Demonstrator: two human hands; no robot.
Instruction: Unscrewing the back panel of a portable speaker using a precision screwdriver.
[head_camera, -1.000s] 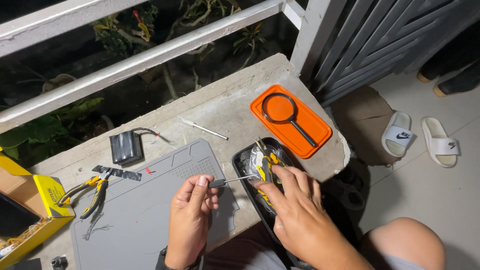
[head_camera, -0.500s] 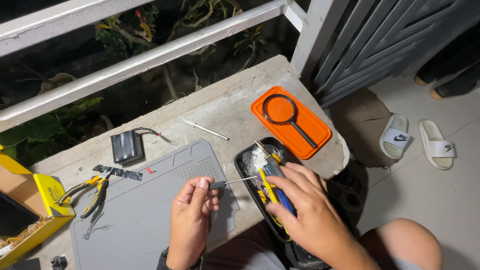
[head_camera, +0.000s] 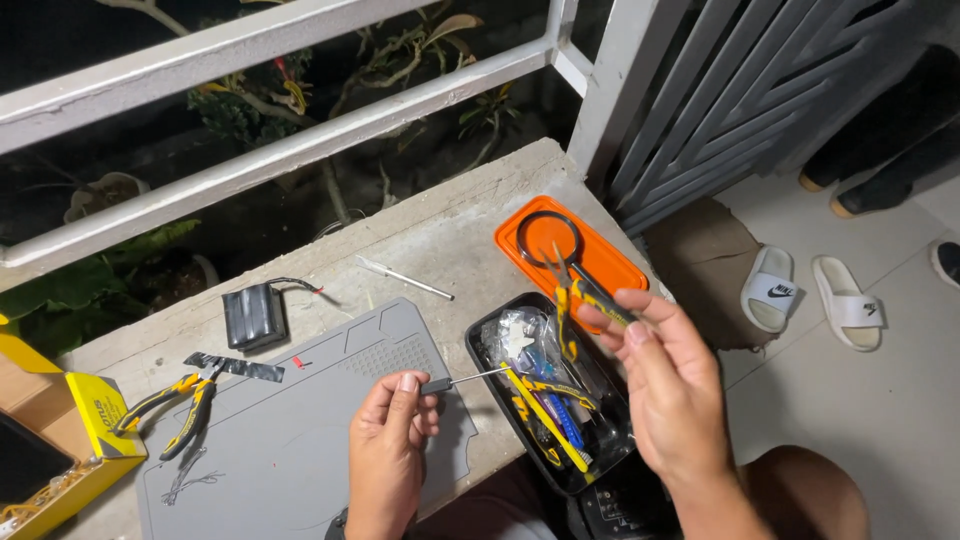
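Left hand (head_camera: 388, 455) is pinched shut on a thin metal-shaft screwdriver (head_camera: 462, 379) over the grey silicone work mat (head_camera: 270, 450). Right hand (head_camera: 668, 385) grips small yellow-and-black-handled pliers (head_camera: 578, 290) above the black plastic tool tray (head_camera: 478, 352). One more pair of yellow-handled pliers (head_camera: 175, 405) lies on the mat's left edge, so two pairs total.

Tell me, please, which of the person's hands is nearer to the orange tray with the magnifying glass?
Right. The right hand, gripping small pliers, hovers at the orange tray's near edge; the left hand is over the grey mat, well away.
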